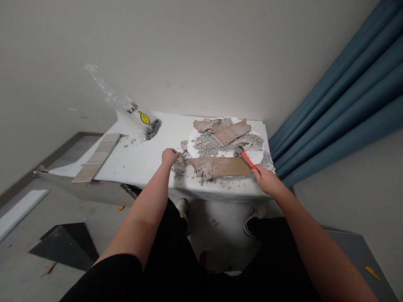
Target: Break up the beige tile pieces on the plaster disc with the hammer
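Observation:
My right hand (266, 180) is wrapped round the red handle of a hammer (248, 160). The hammer's dark metal head rests over grey rubble, just behind a tan board (231, 166) whose left end is broken and rough. My left hand (170, 156) is closed beside the board's broken end, over loose grey crumbs (180, 167). Whatever its fingertips pinch, if anything, is too small to tell. Behind the board, a heap of grey chips (206, 144) lies on a white surface with torn, brownish broken pieces (233, 132) on top.
A white-covered table (170, 126) stands against the wall. On its left are a clear plastic bag (138, 115) with a yellow print and a wood-patterned plank (97, 158) overhanging the front edge. Blue curtains (346, 84) hang at right. Dark sheets (66, 245) lie on the floor at left.

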### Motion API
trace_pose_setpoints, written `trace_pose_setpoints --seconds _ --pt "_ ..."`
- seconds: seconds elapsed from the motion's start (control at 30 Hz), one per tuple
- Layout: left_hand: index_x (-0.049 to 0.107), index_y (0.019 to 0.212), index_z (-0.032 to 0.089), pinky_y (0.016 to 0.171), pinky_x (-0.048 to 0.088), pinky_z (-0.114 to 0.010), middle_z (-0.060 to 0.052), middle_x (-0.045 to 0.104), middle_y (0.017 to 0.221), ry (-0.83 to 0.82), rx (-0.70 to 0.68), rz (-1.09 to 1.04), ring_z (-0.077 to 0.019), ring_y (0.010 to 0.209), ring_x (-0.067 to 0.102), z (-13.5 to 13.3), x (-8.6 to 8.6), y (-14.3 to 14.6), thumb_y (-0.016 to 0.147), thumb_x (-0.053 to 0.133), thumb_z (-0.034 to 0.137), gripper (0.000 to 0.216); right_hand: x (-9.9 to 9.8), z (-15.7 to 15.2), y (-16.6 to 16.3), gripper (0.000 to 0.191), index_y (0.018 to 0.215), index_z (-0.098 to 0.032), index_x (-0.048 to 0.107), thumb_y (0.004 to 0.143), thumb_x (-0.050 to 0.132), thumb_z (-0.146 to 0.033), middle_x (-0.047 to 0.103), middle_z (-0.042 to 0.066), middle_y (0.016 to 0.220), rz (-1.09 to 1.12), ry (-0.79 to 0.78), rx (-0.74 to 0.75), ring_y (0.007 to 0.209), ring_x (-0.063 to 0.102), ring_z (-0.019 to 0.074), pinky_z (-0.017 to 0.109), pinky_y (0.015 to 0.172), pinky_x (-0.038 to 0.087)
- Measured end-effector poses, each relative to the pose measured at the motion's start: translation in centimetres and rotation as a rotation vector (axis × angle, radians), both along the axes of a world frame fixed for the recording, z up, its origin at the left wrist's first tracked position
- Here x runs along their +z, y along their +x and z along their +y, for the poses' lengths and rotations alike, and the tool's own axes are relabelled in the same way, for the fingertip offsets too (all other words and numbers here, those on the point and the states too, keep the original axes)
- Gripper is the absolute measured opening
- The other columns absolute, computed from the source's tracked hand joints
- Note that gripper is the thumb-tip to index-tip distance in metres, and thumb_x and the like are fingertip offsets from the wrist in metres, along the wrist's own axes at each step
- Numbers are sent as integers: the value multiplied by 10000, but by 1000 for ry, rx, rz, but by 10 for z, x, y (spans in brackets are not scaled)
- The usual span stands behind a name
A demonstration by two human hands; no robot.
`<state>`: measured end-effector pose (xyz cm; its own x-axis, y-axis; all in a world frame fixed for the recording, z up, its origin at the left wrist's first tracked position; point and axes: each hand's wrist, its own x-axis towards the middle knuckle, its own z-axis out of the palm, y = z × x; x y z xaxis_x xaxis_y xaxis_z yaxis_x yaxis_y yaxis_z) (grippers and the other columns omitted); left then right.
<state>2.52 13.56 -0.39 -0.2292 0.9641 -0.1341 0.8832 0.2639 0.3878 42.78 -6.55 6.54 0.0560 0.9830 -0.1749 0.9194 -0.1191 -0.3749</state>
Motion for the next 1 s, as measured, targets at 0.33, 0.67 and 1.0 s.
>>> trace_pose_setpoints --seconds 0.33,0.67,1.0 --pt "740 881 179 756 500 -262 -59 775 919 67 -90 -88 -195 846 693 0 0 3 635 698 230 255 -2 1 1 396 1239 -186 584 1029 306 -373 714 146 1037 4 0 17 926 654 279 306 727 412" --pt "636 785 168 688 479 -278 -48 708 773 353 -17 -435 -165 712 633 -2 21 30 803 532 346 207 1 0 0 382 1250 -222 598 1011 348 -384 721 120 941 28 -8 -9 820 655 283 321 683 417" --pt "635 778 187 762 457 -301 -39 671 804 380 -738 -489 -169 781 598 -67 37 154 888 566 434 279 5 0 -3 368 1241 -196 581 1019 347 -372 720 134 1015 18 -36 -12 858 657 268 294 689 409"
